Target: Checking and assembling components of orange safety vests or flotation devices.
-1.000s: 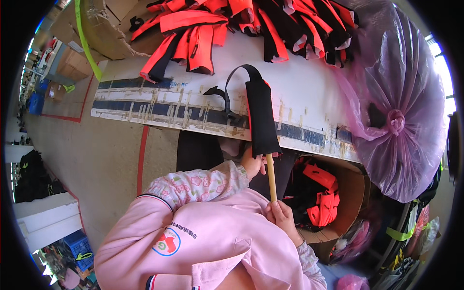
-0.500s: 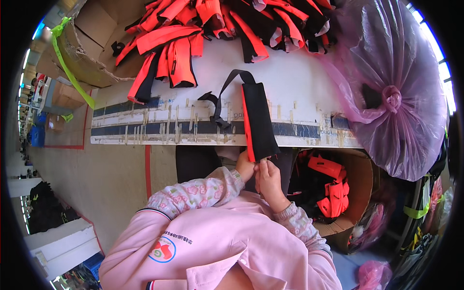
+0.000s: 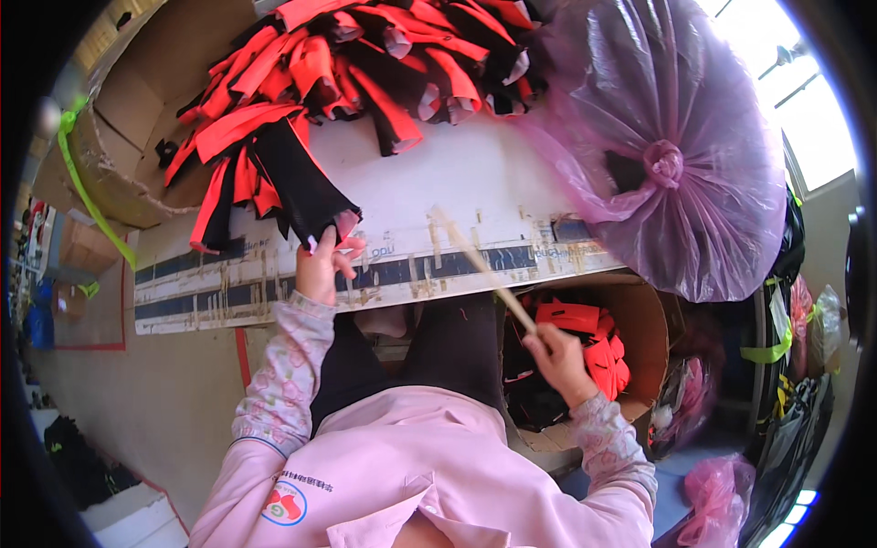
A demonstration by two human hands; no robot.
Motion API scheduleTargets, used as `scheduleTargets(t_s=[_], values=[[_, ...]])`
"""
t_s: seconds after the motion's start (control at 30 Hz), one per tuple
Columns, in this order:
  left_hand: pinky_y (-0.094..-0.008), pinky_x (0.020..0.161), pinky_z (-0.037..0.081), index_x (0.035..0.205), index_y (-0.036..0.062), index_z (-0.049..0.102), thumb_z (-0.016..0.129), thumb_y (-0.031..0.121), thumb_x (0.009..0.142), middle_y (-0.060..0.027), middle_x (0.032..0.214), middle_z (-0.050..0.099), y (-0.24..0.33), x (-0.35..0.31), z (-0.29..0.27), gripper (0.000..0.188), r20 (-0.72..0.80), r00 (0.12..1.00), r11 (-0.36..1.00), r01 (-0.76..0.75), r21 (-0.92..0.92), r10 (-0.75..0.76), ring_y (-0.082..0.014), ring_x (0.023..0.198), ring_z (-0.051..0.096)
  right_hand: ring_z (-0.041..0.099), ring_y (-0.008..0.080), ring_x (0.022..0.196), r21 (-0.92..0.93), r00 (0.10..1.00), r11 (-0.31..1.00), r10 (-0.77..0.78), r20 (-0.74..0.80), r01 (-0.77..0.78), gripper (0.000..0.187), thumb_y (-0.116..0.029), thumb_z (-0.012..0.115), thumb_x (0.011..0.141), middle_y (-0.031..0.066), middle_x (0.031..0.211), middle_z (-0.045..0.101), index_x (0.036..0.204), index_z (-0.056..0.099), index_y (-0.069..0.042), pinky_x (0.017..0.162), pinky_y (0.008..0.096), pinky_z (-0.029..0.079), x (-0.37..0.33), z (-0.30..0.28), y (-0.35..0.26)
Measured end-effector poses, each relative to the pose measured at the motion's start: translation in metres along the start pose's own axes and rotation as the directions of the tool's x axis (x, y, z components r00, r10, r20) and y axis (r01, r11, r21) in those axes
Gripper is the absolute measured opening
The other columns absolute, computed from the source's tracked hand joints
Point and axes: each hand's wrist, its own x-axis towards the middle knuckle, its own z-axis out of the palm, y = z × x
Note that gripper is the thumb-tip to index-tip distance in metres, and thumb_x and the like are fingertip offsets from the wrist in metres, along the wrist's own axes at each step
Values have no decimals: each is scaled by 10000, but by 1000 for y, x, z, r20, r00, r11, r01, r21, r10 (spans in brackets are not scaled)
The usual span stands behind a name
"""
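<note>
My left hand (image 3: 320,270) is at the front edge of the table, its fingers at the near end of a black and orange fabric tube (image 3: 297,178). The tube's far end lies on a heap of similar orange and black fabric tubes (image 3: 361,68). Some of its fingers are stretched out, while the thumb side meets the tube's open, pale-lined end. Off to the right, my right hand (image 3: 559,362) is closed around one end of a thin, pale stick (image 3: 493,281). The stick slants up and left over the table edge, its far tip blurred.
The white table (image 3: 457,183) has tape-patched blue stripes along its front. A cardboard box (image 3: 119,119) stands at far left, a tied purple plastic bag (image 3: 703,146) at right. Below the right hand, an open carton (image 3: 644,365) holds orange and black pieces.
My hands have moved apart, the left up-left to the heap, the right to the right with the stick. The black and orange piece with its strap has left the table edge.
</note>
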Motion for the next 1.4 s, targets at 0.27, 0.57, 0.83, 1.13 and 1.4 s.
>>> scheduleTargets(t_s=[0.27, 0.57, 0.83, 1.13, 1.4], values=[[-303, 596, 523, 1017, -58, 565, 437, 209, 917, -178, 810, 639, -39, -50, 40, 313, 328, 845, 903, 422, 75, -422, -165, 468, 562, 571, 314, 776, -502, 927, 855, -285, -244, 131, 191, -255, 608, 790, 137, 791, 584, 821, 593, -67, 636, 407, 463, 139, -55, 35], [-297, 598, 536, 1049, -43, 540, 455, 229, 920, -194, 872, 628, -78, -63, 30, 314, 340, 800, 855, 517, 26, -494, -188, 493, 579, 654, 248, 801, -896, 927, 277, 248, -281, -346, 213, -174, 501, 799, 64, 921, 659, 877, 692, -119, 591, 386, 524, 251, -134, 147], [-291, 602, 535, 1043, -35, 539, 465, 237, 917, -196, 847, 627, -75, -59, 32, 309, 342, 802, 864, 498, 69, -490, -174, 477, 567, 666, 227, 714, -938, 946, 232, 261, -195, -257, 189, -161, 524, 768, 62, 817, 681, 791, 708, -121, 513, 379, 513, 250, -140, 167], [-302, 631, 533, 1020, -56, 534, 436, 220, 925, -195, 824, 627, -72, -67, 33, 308, 360, 803, 868, 494, 45, -475, -166, 458, 551, 603, 239, 683, -691, 828, 722, -407, -386, 33, 140, -146, 614, 764, 93, 753, 622, 886, 571, -90, 605, 331, 467, 230, -125, 44], [-312, 625, 523, 1021, -35, 536, 454, 225, 909, -205, 837, 629, -62, -57, 41, 295, 355, 766, 796, 599, -90, -536, -181, 428, 539, 520, 87, 741, 533, 864, 733, -148, -482, 423, 428, 13, 634, 762, 8, 829, 561, 1153, 461, -15, 669, 218, 426, 142, -70, -93]])
